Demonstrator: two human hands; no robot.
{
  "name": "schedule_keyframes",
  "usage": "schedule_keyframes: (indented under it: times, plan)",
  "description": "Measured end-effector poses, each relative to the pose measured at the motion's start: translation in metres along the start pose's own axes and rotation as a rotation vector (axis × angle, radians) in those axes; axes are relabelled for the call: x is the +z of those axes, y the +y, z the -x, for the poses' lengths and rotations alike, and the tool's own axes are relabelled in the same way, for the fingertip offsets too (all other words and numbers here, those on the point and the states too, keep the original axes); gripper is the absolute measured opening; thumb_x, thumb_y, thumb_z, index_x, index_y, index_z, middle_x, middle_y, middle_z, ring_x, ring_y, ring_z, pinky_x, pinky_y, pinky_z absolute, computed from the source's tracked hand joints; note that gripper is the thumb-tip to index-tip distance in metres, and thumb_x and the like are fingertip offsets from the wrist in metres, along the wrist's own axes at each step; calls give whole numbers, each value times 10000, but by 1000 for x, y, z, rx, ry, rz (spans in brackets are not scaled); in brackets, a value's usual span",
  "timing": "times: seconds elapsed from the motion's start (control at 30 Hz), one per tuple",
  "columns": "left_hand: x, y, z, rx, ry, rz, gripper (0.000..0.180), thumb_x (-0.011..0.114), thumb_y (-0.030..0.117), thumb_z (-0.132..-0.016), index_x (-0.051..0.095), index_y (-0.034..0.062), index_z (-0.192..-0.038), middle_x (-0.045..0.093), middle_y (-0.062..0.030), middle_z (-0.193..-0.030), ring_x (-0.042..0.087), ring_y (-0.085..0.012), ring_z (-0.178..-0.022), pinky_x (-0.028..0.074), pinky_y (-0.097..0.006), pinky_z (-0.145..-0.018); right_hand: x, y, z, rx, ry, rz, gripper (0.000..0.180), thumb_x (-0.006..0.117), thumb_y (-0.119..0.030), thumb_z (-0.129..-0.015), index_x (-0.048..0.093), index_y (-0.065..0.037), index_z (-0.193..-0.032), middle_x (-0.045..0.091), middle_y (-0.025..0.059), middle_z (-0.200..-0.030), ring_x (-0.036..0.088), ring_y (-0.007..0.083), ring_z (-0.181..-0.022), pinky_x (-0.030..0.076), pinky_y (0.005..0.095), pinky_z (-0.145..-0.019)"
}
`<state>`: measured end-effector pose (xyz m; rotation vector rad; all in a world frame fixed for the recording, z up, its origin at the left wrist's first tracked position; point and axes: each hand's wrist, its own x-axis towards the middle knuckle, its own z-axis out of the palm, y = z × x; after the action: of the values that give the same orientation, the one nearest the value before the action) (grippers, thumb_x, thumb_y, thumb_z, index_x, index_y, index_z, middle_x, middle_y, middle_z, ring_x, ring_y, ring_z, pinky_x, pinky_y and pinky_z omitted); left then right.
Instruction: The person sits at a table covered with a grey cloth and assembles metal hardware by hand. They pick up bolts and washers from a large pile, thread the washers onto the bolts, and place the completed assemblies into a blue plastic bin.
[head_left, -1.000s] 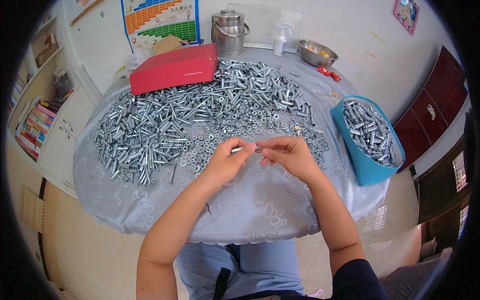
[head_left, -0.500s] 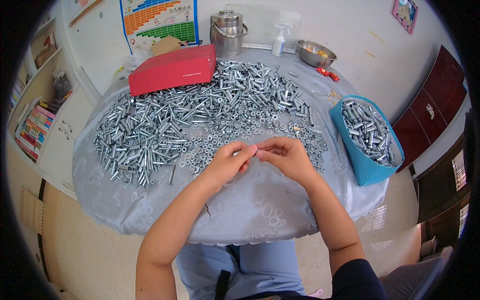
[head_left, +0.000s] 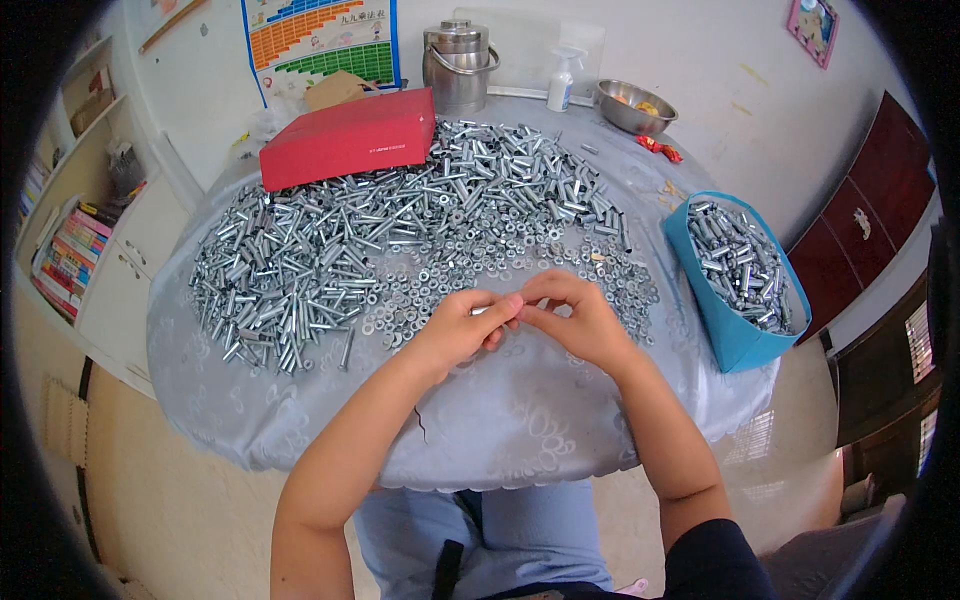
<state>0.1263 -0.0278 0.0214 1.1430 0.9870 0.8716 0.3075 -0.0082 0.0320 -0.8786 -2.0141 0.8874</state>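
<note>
Over the near edge of the loose hardware, my left hand [head_left: 462,328] is closed around a silver bolt [head_left: 478,311], of which only a short bit shows between the fingers. My right hand [head_left: 572,318] meets it fingertip to fingertip, its thumb and forefinger pinched at the bolt's far end. Whatever the right fingers grip there is hidden. Just beyond both hands lie many nuts and washers [head_left: 410,300]. To the left spreads a heap of silver bolts [head_left: 290,270], and behind it metal sleeves [head_left: 500,170] are piled.
A blue fabric bin [head_left: 745,345] full of assembled-looking metal pieces stands at the right. A red box [head_left: 350,140] rests on the heap's far left. Behind are a steel canister [head_left: 458,75], a spray bottle [head_left: 560,85] and a steel bowl [head_left: 635,108]. A patterned grey cloth [head_left: 250,420] covers the table.
Both hands stay together in nearly the same place. The fingertips have shifted slightly against each other, and more of the silver bolt shows at my left hand.
</note>
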Motion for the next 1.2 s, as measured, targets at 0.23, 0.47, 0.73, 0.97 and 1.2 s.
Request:
schedule_keyframes:
  times: [0.23, 0.47, 0.73, 0.97, 1.2]
  plan:
    - [-4, 2, -1, 3, 52, -90, 215, 570, 256, -851, 584, 47, -801, 488, 25, -643, 433, -50, -568, 329, -192, -517, -54, -10, 9, 148, 10, 268, 202, 654, -90, -728, 665, -57, -927, 625, 92, -838, 592, 176, -753, 457, 276, -669]
    - [-6, 2, 0, -6, 81, -60, 197, 554, 229, -847, 570, 47, -773, 483, 26, -662, 435, -54, -569, 359, -206, -532, -64, 8, 19, 159, -150, 485, 175, 689, -105, -634, 683, -41, -797, 633, 147, -768, 603, 267, -758, 464, 343, -705]
    - [-8, 4, 1, -17, 80, -42, 198, 558, 234, -850, 568, 50, -776, 493, 20, -670, 441, -58, -571, 366, -204, -539, -60, 7, 17, 323, -227, 504, 204, 716, -121, -647, 662, -35, -824, 611, 128, -790, 577, 241, -810, 450, 322, -726]
    - [-9, 3, 1, -30, 26, 28, 216, 557, 248, -860, 574, 39, -807, 502, 12, -706, 446, -68, -584, 384, -210, -555, -51, 8, 16, 304, -239, 387, 138, 670, -70, -690, 601, 0, -786, 606, 95, -714, 580, 189, -687, 460, 296, -645]
    - [-9, 3, 1, -56, 19, 29, 238, 554, 267, -866, 573, 35, -817, 503, 12, -716, 444, -67, -594, 388, -211, -560, -49, 11, 15, 312, -235, 300, 98, 632, -51, -719, 591, 8, -786, 607, 77, -681, 566, 138, -629, 456, 270, -590]
